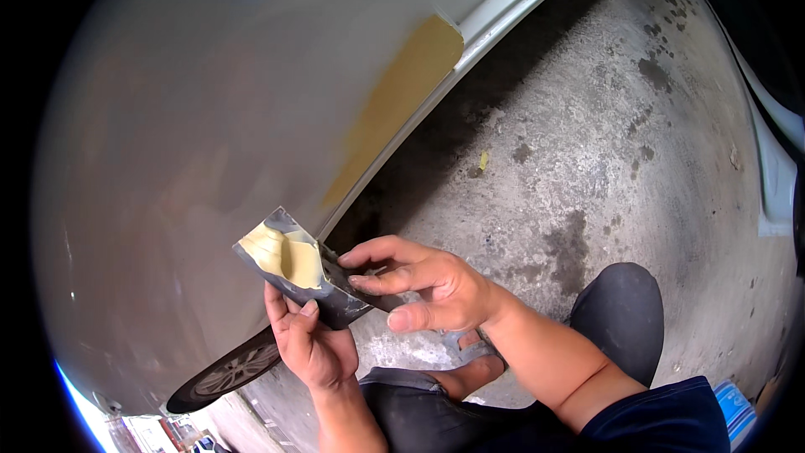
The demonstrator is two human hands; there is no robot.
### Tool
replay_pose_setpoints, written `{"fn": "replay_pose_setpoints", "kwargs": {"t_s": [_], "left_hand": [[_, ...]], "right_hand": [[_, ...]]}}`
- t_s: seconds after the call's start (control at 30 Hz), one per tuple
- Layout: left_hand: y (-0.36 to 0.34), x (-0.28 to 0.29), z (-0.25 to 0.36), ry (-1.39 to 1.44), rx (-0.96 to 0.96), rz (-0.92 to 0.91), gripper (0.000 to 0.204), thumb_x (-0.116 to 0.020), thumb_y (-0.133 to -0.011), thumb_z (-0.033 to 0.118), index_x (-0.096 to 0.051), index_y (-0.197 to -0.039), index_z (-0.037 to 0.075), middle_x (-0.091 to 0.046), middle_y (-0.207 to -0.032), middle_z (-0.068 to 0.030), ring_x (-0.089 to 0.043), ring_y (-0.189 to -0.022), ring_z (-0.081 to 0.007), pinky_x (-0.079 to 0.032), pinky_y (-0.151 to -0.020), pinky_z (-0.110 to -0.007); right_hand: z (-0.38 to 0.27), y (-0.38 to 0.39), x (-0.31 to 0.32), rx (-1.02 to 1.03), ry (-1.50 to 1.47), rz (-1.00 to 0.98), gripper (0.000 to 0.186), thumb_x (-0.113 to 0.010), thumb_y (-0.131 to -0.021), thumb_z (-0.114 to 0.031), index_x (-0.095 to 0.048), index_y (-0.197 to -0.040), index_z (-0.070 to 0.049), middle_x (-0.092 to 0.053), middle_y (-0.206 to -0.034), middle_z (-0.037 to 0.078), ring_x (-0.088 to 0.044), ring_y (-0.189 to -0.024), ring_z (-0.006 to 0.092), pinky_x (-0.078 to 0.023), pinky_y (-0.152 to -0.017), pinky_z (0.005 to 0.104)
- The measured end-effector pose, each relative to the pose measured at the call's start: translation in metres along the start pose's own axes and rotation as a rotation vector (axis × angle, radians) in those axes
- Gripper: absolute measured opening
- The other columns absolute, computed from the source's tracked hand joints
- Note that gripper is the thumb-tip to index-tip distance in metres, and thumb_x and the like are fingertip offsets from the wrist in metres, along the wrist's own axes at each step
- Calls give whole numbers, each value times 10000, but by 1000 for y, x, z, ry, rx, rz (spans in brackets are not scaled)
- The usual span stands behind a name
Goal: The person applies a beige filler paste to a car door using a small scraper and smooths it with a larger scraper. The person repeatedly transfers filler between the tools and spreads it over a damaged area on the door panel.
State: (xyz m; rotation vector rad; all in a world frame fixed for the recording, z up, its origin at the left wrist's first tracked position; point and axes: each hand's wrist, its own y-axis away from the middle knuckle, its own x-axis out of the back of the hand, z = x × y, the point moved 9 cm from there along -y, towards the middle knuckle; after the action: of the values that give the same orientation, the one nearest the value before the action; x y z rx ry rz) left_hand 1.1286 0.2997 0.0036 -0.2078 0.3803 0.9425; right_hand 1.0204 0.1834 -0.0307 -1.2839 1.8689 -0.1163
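Note:
My left hand (317, 346) grips a dark grey mixing board (340, 309) from below, thumb on its near edge. Pale yellow filler putty (300, 262) lies in a thick smear over the board's far part. My right hand (440, 287) is closed on a dark, flat spreader (380, 296), its fingers along one face and the thumb on the other. The spreader's edge is close to the board's right side; whether they touch is unclear. Beyond both hands, a car's silver-grey door panel (210, 117) carries a tan filled patch (402, 88) along its lower edge.
A car wheel (231, 375) stands at lower left. Stained concrete floor (537, 159) stretches to the right, with a small yellow scrap (484, 160) on it. My bent knee (620, 310) is near my right forearm. A blue and white package (735, 411) sits at lower right.

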Motion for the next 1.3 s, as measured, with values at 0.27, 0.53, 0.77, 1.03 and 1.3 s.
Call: {"fn": "replay_pose_setpoints", "kwargs": {"t_s": [0.27,0.53,0.77,1.03,1.3], "left_hand": [[-3,0,14,-162,-185,-1,562,-455,-832,-99,-320,-1377,-61,-509,-1315,-199,-497,-1219,-244,-357,-1054,-372],[1,-4,8,-418,-295,-67,531,-434,-874,-84,-314,-1390,-44,-517,-1305,-182,-511,-1196,-237,-383,-1032,-376],[11,-10,38,-589,-551,-69,519,-478,-888,-14,-313,-1377,-63,-492,-1295,-178,-498,-1182,-233,-378,-1034,-365],[6,-4,16,-501,-417,-129,531,-456,-894,-27,-280,-1394,-68,-466,-1342,-180,-478,-1215,-233,-354,-1051,-355],[6,-8,12,-498,-401,-153,529,-450,-895,-30,-285,-1396,-56,-464,-1352,-172,-477,-1220,-227,-349,-1059,-363]], "right_hand": [[-21,2,44,-36,890,238,337,-724,-756,-142,-692,-1076,-44,-558,-1244,145,-520,-1149,323,-407,-985,401],[-30,-8,0,61,1144,-4,357,-742,-716,-147,-684,-1061,-75,-557,-1225,107,-485,-1135,362,-400,-968,438],[-12,-9,129,-103,901,666,520,-567,-888,-297,-441,-1311,-22,-472,-1292,196,-456,-1183,383,-366,-1012,436],[-28,-55,167,-155,1132,898,564,-486,-928,-318,-371,-1403,-36,-318,-1417,190,-380,-1198,420,-335,-1030,467],[-34,-64,160,-188,1190,933,559,-510,-923,-331,-387,-1402,-71,-308,-1409,175,-388,-1157,434,-381,-993,488]]}}
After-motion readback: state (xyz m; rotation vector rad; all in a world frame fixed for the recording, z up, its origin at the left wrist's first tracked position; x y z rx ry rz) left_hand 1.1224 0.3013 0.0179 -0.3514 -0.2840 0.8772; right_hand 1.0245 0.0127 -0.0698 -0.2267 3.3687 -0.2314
